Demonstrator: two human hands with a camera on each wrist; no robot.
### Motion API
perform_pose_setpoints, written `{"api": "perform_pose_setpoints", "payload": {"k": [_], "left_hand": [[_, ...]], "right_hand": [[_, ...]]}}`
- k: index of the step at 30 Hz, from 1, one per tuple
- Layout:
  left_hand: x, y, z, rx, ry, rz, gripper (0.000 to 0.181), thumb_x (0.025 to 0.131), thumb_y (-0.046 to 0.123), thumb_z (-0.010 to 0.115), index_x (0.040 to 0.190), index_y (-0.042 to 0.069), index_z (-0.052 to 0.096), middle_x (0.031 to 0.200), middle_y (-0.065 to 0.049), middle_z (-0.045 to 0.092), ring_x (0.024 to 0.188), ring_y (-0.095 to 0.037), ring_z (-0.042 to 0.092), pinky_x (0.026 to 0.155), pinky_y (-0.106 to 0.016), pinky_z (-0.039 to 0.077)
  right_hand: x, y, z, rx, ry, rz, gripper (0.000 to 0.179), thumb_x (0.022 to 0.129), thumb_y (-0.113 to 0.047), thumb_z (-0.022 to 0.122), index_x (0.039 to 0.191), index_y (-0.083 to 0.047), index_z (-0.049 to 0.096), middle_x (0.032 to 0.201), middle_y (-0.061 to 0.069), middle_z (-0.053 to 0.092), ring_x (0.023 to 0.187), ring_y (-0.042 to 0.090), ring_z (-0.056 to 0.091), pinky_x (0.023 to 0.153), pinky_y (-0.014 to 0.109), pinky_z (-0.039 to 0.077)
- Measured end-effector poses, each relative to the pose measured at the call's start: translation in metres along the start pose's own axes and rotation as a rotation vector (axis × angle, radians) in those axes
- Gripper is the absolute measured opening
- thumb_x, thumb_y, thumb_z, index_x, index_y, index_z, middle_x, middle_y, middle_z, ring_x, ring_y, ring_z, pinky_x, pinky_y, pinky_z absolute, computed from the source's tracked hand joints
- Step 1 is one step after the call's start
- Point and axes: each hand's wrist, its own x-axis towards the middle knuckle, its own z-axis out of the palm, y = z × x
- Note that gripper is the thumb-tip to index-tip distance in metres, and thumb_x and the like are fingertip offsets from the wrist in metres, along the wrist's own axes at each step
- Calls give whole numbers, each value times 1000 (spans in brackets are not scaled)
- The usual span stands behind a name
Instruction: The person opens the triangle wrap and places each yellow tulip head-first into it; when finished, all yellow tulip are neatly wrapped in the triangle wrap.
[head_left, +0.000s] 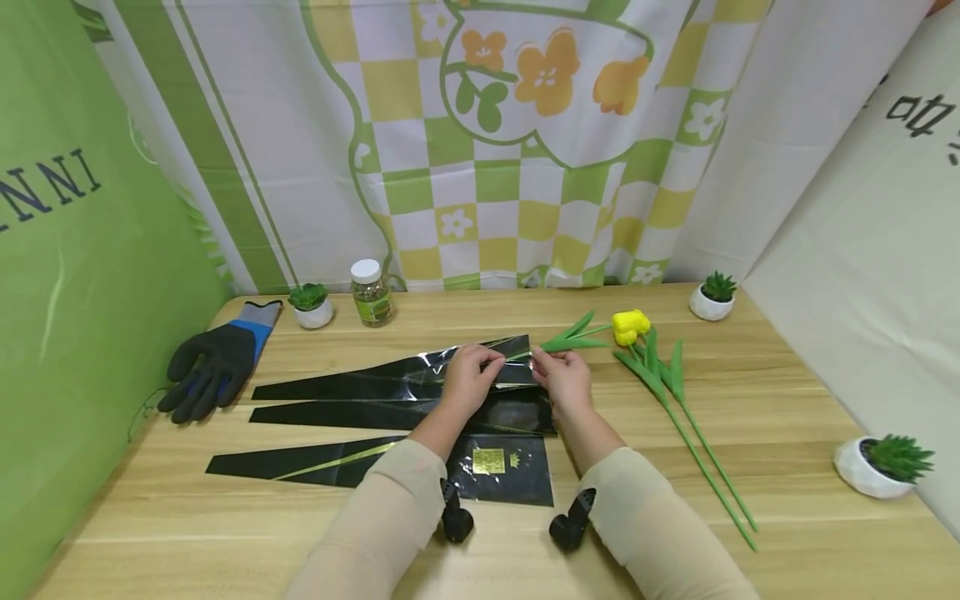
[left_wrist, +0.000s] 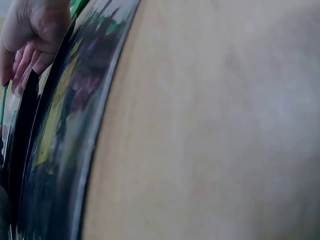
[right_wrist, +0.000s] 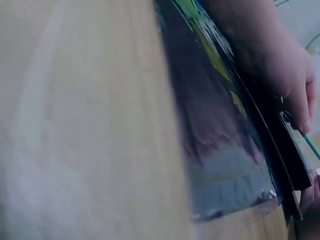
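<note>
Three tapered black flower sleeves with clear and gold parts lie stacked down the table. My left hand is over the farthest sleeve, thumb and fingers pinching the green stem of a tulip. At that sleeve's wide end, my right hand pinches the same stem just below its leaves. The stem runs between both hands in the right wrist view. Beneath the wrists are the middle sleeve and the nearest sleeve, which bears a gold label.
Two loose yellow tulips lie to the right, flower heads bunched. A black-and-blue work glove rests at left. Along the back stand a lidded jar, a potted succulent and another succulent. A third succulent sits front right.
</note>
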Motion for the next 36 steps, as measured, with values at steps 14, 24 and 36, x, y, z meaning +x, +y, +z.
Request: {"api": "perform_pose_setpoints", "payload": {"k": [14,24,36], "left_hand": [[-3,-2,3,32,14,39,17,94,17,65,100,5,75,100,-11,70,100,-28,63,92,-43,51],[-3,-4,4,52,0,24,19,96,20,63,100,7,75,102,-10,70,103,-28,62,93,-42,51],[-4,-4,3,35,-6,20,19,96,20,62,100,7,75,101,-9,70,102,-27,62,91,-43,52]], "right_hand": [[-1,-5,-2,-28,-29,31,15,93,-5,64,102,2,55,78,0,68,71,6,69,70,21,59],[-2,-6,-12,-14,1,-8,36,95,-8,62,124,6,47,99,15,71,75,7,70,75,22,59],[5,-21,-33,25,113,-72,36,97,-15,60,127,-1,45,85,-1,60,73,3,67,81,27,59]]}}
